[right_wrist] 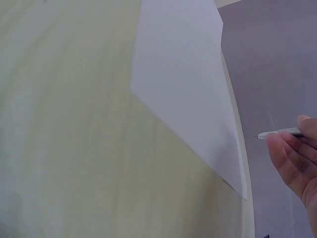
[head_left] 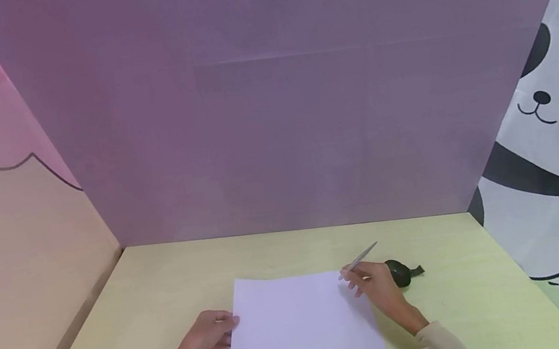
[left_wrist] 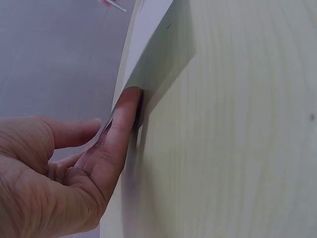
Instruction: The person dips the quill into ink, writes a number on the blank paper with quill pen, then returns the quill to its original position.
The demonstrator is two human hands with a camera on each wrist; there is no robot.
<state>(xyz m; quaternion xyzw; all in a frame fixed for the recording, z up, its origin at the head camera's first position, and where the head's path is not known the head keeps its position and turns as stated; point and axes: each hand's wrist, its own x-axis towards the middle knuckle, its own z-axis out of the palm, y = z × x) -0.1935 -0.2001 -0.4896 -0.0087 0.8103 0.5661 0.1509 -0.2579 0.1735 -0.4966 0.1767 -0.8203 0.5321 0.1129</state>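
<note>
A white sheet of paper (head_left: pixel 298 330) lies on the table in front of the person. At its left edge is the left hand (head_left: pixel 211 333), the thumb over the sheet and the fingers beneath, holding that edge a little off the tabletop. In the left wrist view the left hand (left_wrist: pixel 74 168) has its index finger stretched along the paper's underside. The right hand (head_left: pixel 376 287) pinches a slim silver-grey pen (head_left: pixel 362 256) above the sheet's far right corner. The pen (right_wrist: pixel 280 133) shows its writing tip uncovered in the right wrist view, away from the paper (right_wrist: pixel 183 74).
A round dark object (head_left: pixel 399 273) with a short stub sits just right of the right hand, partly hidden by it. The pale wooden table (head_left: pixel 175 276) meets a purple panel (head_left: pixel 284 137) at the back. Cartoon-printed walls stand on both sides.
</note>
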